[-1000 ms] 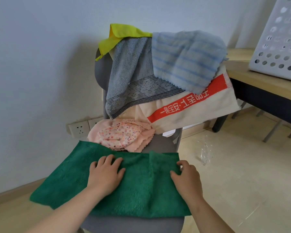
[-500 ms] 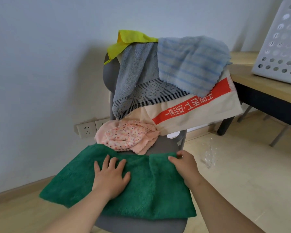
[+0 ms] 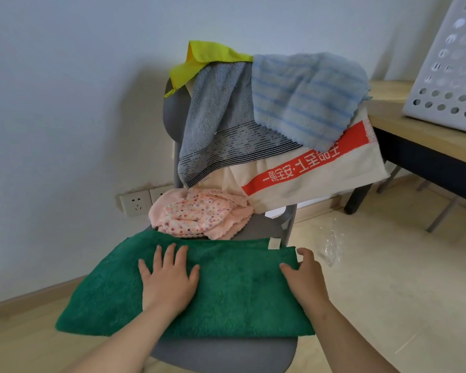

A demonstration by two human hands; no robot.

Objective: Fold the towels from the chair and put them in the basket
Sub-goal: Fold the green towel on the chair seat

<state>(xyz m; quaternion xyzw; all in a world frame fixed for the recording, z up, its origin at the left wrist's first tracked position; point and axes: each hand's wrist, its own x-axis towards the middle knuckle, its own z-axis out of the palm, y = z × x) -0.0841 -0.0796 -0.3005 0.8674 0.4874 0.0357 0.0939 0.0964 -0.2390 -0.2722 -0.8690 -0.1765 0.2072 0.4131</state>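
Ridge gone from the green towel (image 3: 226,300): it now lies smoothed flat across the chair (image 3: 226,354) seat.

Since the earlier view the right hand (image 3: 306,275) has slid out to the towel's far right corner. Its fingers bend at the edge there, but whether they pinch the cloth cannot be told. The left hand (image 3: 168,281) presses flat, fingers spread, on the towel's middle. The plush pile looks soft, light and limp and sags off the seat's sides, so it seems best taken by two corners of one short edge. More towels (image 3: 218,111) hang on the chair back, and a pink cloth (image 3: 199,214) lies at the seat's rear. The basket (image 3: 447,65) stands on a table (image 3: 404,125) to the chair's right.
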